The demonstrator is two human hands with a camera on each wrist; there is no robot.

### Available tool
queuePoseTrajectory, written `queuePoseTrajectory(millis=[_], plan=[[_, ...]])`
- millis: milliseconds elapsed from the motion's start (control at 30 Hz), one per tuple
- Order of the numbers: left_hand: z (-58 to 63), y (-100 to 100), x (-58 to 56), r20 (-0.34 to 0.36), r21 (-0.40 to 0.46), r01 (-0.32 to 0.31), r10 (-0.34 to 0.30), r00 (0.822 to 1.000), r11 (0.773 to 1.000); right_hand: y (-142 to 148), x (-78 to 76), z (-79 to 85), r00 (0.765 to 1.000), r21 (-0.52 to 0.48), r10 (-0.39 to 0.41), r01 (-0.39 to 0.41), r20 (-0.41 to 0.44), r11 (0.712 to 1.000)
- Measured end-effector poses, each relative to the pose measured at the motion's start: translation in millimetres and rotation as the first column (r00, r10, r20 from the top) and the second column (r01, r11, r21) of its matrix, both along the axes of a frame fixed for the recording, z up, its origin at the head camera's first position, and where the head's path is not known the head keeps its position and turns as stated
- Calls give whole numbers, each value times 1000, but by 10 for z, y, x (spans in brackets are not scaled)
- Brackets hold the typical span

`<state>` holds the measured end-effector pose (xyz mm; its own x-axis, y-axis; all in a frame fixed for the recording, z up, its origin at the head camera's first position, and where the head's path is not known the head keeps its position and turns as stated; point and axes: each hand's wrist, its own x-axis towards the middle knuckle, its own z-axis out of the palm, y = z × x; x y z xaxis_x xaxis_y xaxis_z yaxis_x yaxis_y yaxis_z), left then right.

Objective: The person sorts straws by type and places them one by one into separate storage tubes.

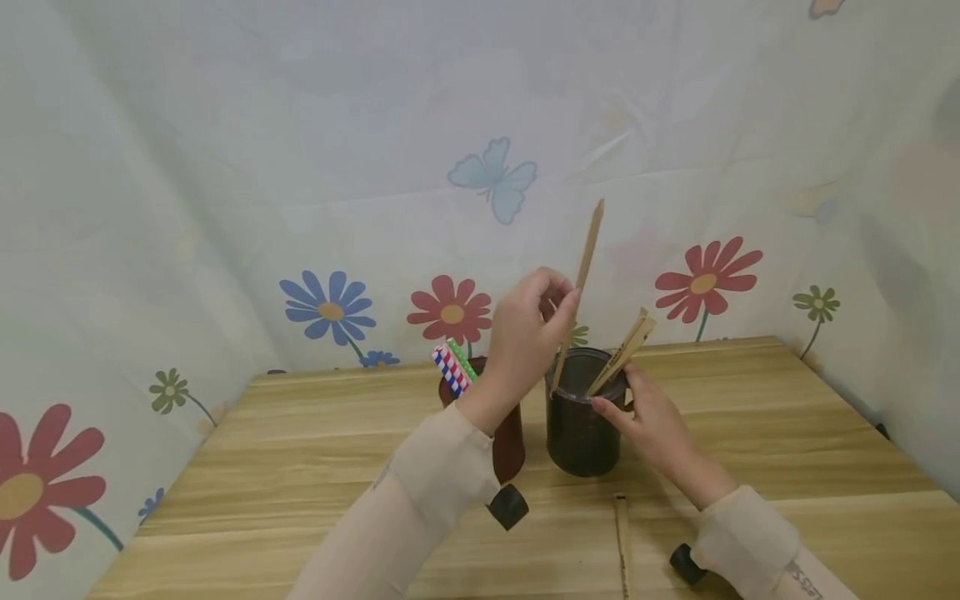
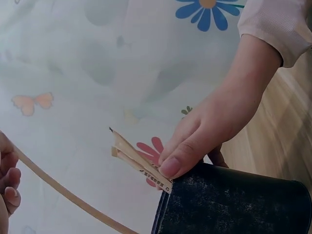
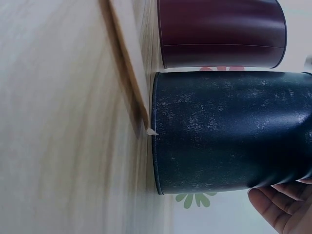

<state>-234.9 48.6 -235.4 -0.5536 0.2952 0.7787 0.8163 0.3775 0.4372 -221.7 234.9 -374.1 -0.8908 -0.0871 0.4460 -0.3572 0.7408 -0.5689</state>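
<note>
My left hand (image 1: 528, 321) pinches a long, thin tan stick (image 1: 590, 242) that stands nearly upright, leaning a little right. The stick's lower end reaches the left rim of a black cylindrical holder (image 1: 583, 433). On the holder's right side, my right hand (image 1: 656, 417) grips it near the rim, the thumb in front. Several tan printed sticks (image 2: 141, 163) lean out of the holder's mouth by that thumb. Left of the black holder stands a dark red holder (image 3: 222, 34), partly behind the left forearm, with patterned straws (image 1: 452, 368) in it.
Another tan stick (image 1: 622, 542) lies on the wooden table (image 1: 337, 467) in front of the black holder. A flower-printed cloth (image 1: 375, 208) rises behind the table and along its sides. Small black blocks (image 1: 508, 507) sit at both wrists.
</note>
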Motion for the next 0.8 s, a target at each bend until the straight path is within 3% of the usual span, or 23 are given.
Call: queuePoseTrajectory(millis=[200, 567, 800], plan=[[-41, 55, -109, -33, 7, -13, 14, 999, 1000, -3, -3, 9, 1000, -23, 17, -17, -11, 1000], [-43, 128, -157, -79, 59, -23, 28, 997, 998, -2, -23, 1, 1000, -18, 7, -8, -25, 1000], [-235, 184, -170, -83, 28, -72, 74, 994, 997, 4, -22, -3, 1000, -21, 15, -15, -25, 1000]])
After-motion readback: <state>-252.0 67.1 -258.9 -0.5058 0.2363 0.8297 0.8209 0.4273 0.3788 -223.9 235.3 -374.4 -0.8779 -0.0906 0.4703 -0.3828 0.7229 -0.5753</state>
